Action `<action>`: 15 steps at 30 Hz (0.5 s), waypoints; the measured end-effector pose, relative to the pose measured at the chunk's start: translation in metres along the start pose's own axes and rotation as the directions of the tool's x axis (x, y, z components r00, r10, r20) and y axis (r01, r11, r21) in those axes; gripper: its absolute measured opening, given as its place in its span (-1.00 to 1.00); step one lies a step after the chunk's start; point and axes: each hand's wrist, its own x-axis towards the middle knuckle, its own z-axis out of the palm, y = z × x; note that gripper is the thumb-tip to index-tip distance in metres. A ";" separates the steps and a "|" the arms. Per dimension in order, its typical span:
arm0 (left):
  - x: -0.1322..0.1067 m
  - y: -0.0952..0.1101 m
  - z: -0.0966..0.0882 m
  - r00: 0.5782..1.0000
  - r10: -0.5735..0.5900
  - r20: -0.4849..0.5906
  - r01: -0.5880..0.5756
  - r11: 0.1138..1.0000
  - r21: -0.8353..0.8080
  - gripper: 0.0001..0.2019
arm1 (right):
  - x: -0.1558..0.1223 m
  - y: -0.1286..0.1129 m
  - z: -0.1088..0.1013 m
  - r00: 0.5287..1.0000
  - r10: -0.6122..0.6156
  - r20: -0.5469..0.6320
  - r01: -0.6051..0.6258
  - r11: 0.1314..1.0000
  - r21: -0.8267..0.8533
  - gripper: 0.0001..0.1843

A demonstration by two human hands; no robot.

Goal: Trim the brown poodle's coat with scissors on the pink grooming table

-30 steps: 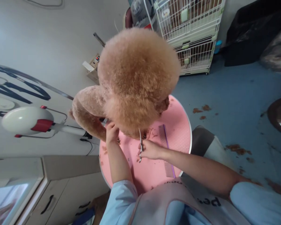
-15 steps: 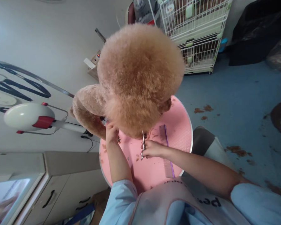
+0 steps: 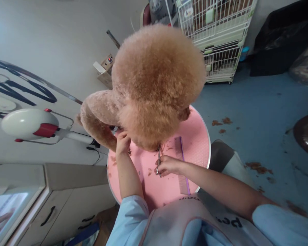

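Observation:
A fluffy apricot poodle (image 3: 154,82) stands on a round pink grooming table (image 3: 197,143). My left hand (image 3: 122,141) reaches under the dog's chest, fingers curled into the fur near a front leg. My right hand (image 3: 167,165) grips silver scissors (image 3: 159,159), blades pointing up into the fur under the dog's head. A purple comb (image 3: 181,164) lies on the table just right of my right hand. Clipped fur bits are scattered on the pink surface.
A white and red dryer head (image 3: 28,124) on an arm sits at left. White wire cages (image 3: 218,37) stand behind the dog. Fur clumps (image 3: 258,166) lie on the blue floor. Cabinet drawers (image 3: 56,212) are at lower left.
My right hand with the scissors has shifted slightly right, the blades staying under the dog's head. The dog's head moved a little right in view. My left hand stays at the leg.

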 end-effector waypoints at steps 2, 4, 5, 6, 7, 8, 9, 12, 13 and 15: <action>0.001 0.003 0.004 0.999 0.026 -0.037 -0.026 1.000 -0.014 -0.70 | 0.001 0.002 0.001 1.000 0.001 -0.012 -0.001 1.000 0.023 -0.59; 0.002 0.007 0.007 0.992 0.068 -0.108 -0.072 0.997 -0.040 -0.72 | -0.001 0.003 0.003 1.000 -0.006 0.001 0.006 0.999 0.043 -0.59; 0.001 0.010 0.008 0.985 0.088 -0.150 -0.097 0.994 -0.053 -0.73 | -0.004 0.004 0.004 1.000 -0.011 -0.003 0.011 0.998 0.059 -0.57; -0.002 0.014 0.008 0.971 0.110 -0.213 -0.126 0.990 -0.065 -0.73 | -0.009 0.006 0.005 1.000 -0.020 -0.012 0.021 0.996 0.087 -0.54; -0.007 0.018 0.009 0.945 0.134 -0.297 -0.162 0.984 -0.072 -0.73 | -0.015 0.008 0.004 0.999 -0.033 -0.018 0.035 0.991 0.131 -0.49; -0.016 0.022 0.010 0.908 0.158 -0.389 -0.202 0.976 -0.076 -0.72 | -0.024 0.011 0.003 0.998 -0.054 -0.022 0.058 0.981 0.185 -0.46; -0.028 0.026 0.014 0.854 0.185 -0.486 -0.254 0.964 -0.080 -0.71 | -0.034 0.014 -0.001 0.997 -0.080 -0.021 0.083 0.968 0.239 -0.44; -0.076 0.038 0.050 0.841 0.236 -0.488 -0.365 0.912 -0.189 -0.70 | -0.067 0.028 -0.025 0.983 -0.159 -0.097 0.180 0.940 0.291 -0.51; -0.090 0.043 0.070 0.924 0.207 -0.322 -0.306 0.904 -0.298 -0.69 | -0.078 0.031 -0.036 0.969 -0.179 -0.170 0.219 0.941 0.258 -0.52; -0.105 0.055 0.118 0.997 0.078 -0.005 -0.072 0.898 -0.434 -0.63 | -0.094 0.035 -0.057 0.929 -0.211 -0.305 0.273 0.945 0.178 -0.50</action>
